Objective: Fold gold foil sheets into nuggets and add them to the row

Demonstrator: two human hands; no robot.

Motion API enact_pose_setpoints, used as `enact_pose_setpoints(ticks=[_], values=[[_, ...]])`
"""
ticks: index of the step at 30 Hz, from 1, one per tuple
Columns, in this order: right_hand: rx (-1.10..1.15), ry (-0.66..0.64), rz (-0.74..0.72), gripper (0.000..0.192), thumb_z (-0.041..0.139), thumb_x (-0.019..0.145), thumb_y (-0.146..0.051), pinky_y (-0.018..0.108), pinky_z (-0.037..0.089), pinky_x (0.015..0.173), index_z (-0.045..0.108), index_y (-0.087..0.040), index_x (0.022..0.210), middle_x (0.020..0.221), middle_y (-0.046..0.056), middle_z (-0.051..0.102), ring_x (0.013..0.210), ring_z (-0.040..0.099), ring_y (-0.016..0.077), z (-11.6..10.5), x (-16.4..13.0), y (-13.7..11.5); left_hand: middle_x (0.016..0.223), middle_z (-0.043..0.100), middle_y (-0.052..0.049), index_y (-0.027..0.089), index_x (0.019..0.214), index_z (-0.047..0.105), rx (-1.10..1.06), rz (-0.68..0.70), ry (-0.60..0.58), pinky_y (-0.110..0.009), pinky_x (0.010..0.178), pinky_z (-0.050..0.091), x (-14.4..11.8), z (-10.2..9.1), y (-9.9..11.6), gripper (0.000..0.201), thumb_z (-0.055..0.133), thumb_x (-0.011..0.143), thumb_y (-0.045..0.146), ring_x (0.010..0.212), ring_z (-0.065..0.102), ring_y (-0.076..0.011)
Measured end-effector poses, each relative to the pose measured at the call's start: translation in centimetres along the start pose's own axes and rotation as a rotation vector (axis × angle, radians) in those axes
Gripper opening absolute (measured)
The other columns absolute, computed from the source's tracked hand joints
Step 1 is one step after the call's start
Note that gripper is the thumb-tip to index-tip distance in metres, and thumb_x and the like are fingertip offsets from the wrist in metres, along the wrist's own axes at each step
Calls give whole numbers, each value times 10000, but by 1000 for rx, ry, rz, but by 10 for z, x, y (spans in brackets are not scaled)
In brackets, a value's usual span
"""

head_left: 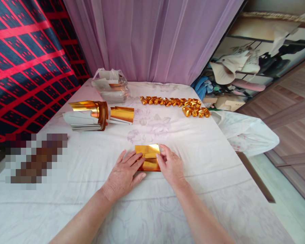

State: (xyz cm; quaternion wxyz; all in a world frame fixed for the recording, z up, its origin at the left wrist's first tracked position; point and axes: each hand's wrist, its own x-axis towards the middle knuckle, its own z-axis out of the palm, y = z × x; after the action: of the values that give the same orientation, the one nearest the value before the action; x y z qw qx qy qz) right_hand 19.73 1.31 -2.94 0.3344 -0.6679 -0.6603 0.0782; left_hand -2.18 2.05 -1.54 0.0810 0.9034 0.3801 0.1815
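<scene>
A sheet of shiny gold foil paper (147, 149), partly folded with a crease across its middle, lies on the cloth in front of me. My left hand (123, 173) is palm down with its fingers stretched out, the fingertips resting on the sheet's left side. At the right edge, my right hand (171, 166) has the paper between thumb and fingers. Beyond both hands, folded gold foil ingots (167, 101) are lined up at the back right. A fanned stack of gold foil paper (101, 113) with white backs stands at the back left, beside a smaller pile (122, 114).
A clear plastic bag (110, 84) of paper sits at the back left by a purple curtain (147, 40). The floral cloth (91, 196) covers the work surface. To the right are a shoe shelf (244, 73) and a white bag (251, 132). A blurred patch (38, 159) lies left.
</scene>
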Motion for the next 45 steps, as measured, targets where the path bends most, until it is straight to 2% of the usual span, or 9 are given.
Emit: enact_pose_setpoints(ticks=[5,8,11,15,17,20,28,38,45], values=[[57,36,-13,303,481,910,-309,330,507,666,597,-186,1162,892,64,685,687,635,193,-3,0,0,1372,595,-110,196,1298,593,32,-5,-1,-591,1163,233,0,2,2,438,539,924,416,1300,501,-314],[129,60,-102,222,477,926,-287,331,525,757,631,-204,1063,960,80,676,783,644,186,-12,1,-2,1359,602,-115,192,1279,605,32,-10,15,-601,1156,243,0,2,4,411,542,921,383,1282,515,-316],[190,-7,-267,178,510,923,-281,369,508,881,656,-224,1008,1014,82,690,971,631,214,-22,0,-5,1339,616,-108,212,1271,613,17,-20,23,-590,1163,246,0,1,4,394,543,920,377,1271,526,-300],[142,-150,-418,280,630,865,-365,448,489,937,662,-225,1105,1155,92,680,1078,595,261,-28,-3,-4,1329,620,-102,213,1257,620,11,-40,24,-595,1150,276,1,-1,5,382,571,904,351,1268,525,-303],[92,-181,-419,310,670,839,-356,467,486,941,669,-233,1123,1174,92,678,1100,587,273,-27,-5,-2,1319,626,-100,219,1255,623,8,-36,37,-589,1147,290,1,0,6,377,568,906,351,1267,524,-301],[39,-213,-416,254,686,830,-300,465,491,929,694,-241,1077,1152,82,688,1096,590,269,-26,-6,-1,1300,637,-97,230,1261,620,9,-22,57,-571,1144,307,1,1,6,374,555,912,349,1254,531,-291],[25,-268,-448,273,739,784,-294,457,485,942,706,-246,1050,1180,70,690,1120,592,270,-34,-4,-2,1295,638,-105,221,1260,621,3,-29,72,-560,1120,351,-1,4,6,372,555,908,322,1238,542,-290],[112,-213,-414,116,652,863,-257,428,495,921,738,-284,937,1083,32,739,1092,626,233,-28,-2,12,1294,643,-96,225,1223,637,-83,-57,52,-549,1106,373,2,0,2,333,546,919,327,1235,551,-278],[158,-152,-333,130,592,904,-286,399,501,869,710,-244,869,1015,44,745,993,653,218,-21,0,11,1154,706,-90,217,1128,637,-166,-102,128,-535,1051,429,4,0,-5,249,488,964,331,1122,628,-255]])
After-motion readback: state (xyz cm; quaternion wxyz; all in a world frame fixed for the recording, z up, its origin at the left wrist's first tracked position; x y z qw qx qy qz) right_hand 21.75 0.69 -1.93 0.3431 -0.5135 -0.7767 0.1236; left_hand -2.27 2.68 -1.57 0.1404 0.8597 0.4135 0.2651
